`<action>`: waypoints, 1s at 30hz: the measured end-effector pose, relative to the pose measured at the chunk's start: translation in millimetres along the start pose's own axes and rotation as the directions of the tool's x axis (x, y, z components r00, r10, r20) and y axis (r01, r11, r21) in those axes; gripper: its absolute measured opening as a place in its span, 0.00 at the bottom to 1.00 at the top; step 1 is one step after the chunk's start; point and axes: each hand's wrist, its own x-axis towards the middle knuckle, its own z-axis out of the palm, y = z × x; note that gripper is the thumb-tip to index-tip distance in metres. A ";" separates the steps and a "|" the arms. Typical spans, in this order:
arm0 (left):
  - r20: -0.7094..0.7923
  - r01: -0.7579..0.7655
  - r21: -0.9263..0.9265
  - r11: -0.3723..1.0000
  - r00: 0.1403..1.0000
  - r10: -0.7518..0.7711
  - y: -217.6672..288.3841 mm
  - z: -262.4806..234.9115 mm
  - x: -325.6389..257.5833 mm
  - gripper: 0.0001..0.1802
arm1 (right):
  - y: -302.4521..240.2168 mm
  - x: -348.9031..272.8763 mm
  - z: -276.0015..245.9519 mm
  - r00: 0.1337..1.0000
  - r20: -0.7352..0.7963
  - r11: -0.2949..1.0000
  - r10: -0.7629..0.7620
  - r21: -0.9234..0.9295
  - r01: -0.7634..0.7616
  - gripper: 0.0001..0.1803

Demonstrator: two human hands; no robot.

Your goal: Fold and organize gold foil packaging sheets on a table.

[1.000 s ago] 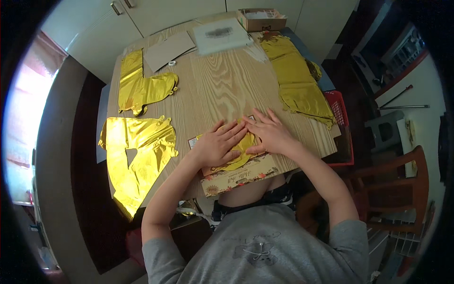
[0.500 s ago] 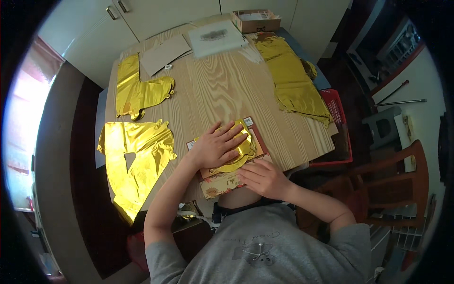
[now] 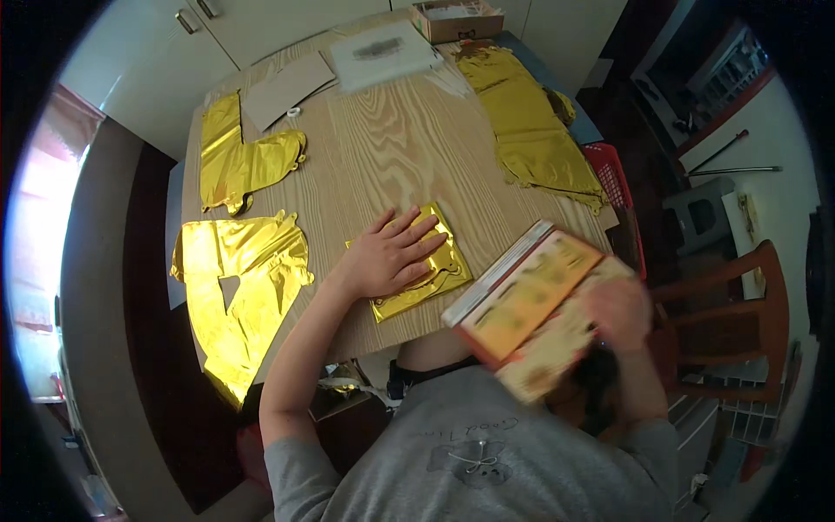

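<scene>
The wooden tabletop is the biggest thing here, and a brown chair stands off to its right. A long gold sheet lies on the far right part of the wood. A gold sheet with a hole lies at the left, and its near end hangs over the edge. Above it is a bent gold sheet, just beside it.

The printed pack is tilted over the near right edge — it looks blurry, and I can't tell if it touches the wood. At the back lie a cloudy sheet with a dark smudge and a gray card, near a small brown box.

The folded gold foil lies flat near the front edge. The left hand rests on top of it, fingers straight and spread, not gripping. The right hand is blurry too — its fingers hold the pack by its right side. A little white ring sits beside the card.
</scene>
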 end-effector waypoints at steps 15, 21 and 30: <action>-0.066 -0.013 0.059 0.998 0.998 0.017 3.3 -2.2 0.1 0.29 | 83.4 67.3 104.6 0.976 0.056 0.977 0.211 -0.017 -0.210 0.16; -0.075 -0.011 0.042 0.999 0.997 0.014 2.6 -1.4 -2.7 0.29 | 66.8 81.6 101.4 0.942 0.121 0.939 0.314 0.105 -0.327 0.18; -0.034 -0.011 0.037 0.999 0.999 0.012 2.0 -3.5 -0.4 0.30 | 8.9 160.5 164.5 0.982 0.118 0.910 0.148 0.372 -0.181 0.15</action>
